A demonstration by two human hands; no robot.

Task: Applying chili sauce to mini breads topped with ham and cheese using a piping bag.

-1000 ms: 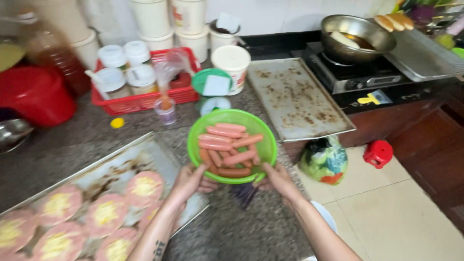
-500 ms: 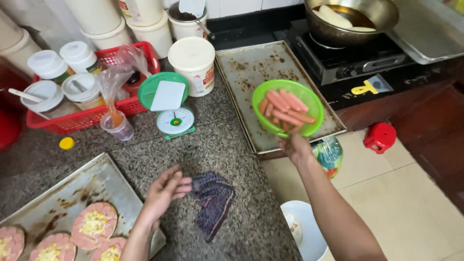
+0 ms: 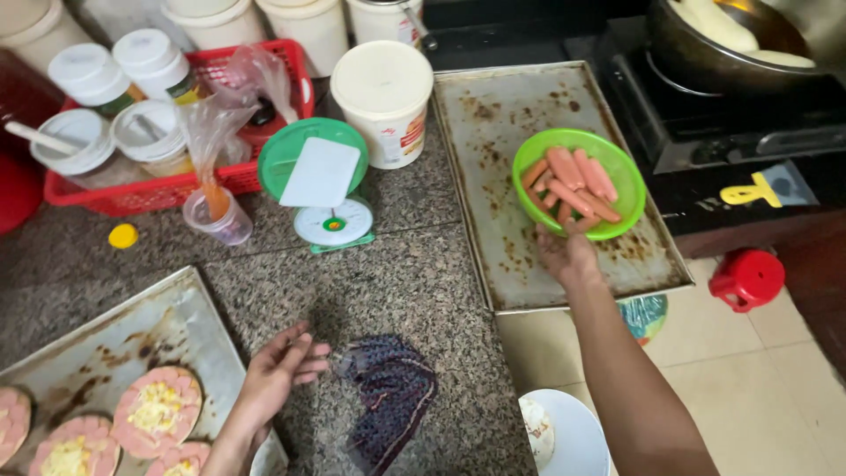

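Lowered since prev frame: green bowl [image 3: 579, 183] on tray [image 3: 493, 176], right hand [image 3: 567, 256] fingers prob gripping rim; left hand [image 3: 280, 368] fingers loose over granite counter [image 3: 405, 273].

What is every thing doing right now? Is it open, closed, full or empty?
Green bowl: full of sausages, on the tray.
Right hand: holding the bowl's rim.
Left hand: open, empty.
White tub: lid on.
Scale: nothing on it.
Dark cloth: crumpled.
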